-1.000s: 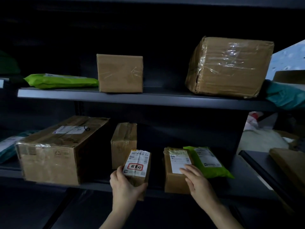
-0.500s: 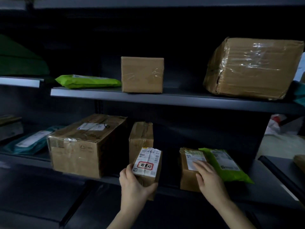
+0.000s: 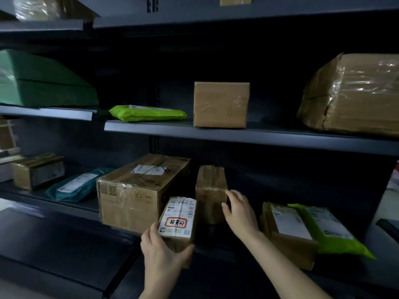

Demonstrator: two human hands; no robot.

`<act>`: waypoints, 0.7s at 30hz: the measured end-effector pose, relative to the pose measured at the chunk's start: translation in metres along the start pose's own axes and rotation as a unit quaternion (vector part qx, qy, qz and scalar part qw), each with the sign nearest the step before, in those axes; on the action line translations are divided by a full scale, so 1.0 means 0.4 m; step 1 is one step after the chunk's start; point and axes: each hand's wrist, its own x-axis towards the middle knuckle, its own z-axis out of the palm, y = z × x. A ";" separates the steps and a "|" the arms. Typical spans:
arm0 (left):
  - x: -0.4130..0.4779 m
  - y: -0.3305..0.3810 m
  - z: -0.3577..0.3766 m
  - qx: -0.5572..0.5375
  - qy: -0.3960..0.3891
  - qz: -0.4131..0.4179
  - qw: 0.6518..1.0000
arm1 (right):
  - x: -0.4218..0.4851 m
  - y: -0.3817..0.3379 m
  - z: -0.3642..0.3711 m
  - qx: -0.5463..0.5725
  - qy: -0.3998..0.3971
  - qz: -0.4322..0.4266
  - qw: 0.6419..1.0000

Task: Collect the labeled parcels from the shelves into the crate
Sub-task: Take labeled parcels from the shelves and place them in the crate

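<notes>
- Left hand (image 3: 160, 253) is gripping a labeled parcel (image 3: 178, 223) from below, holding it just off the lower shelf (image 3: 71, 203).
- Right hand (image 3: 239, 212), fingers spread open, is touching a narrow box (image 3: 210, 186) standing behind.

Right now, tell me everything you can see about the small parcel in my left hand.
The small parcel is a narrow brown cardboard box wrapped in clear tape. A white shipping label covers its upper face, with barcodes, small print too fine to read, and a red-outlined stamp holding handwritten characters. It is tilted, label facing the camera, in front of the lower shelf. The left hand grips its lower end, thumb on one side and fingers on the other. Nothing else visibly touches it.
</notes>
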 end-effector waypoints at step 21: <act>0.069 -0.029 0.016 0.069 -0.015 -0.029 0.997 | 0.082 -0.104 0.112 -0.141 -0.006 0.082 0.987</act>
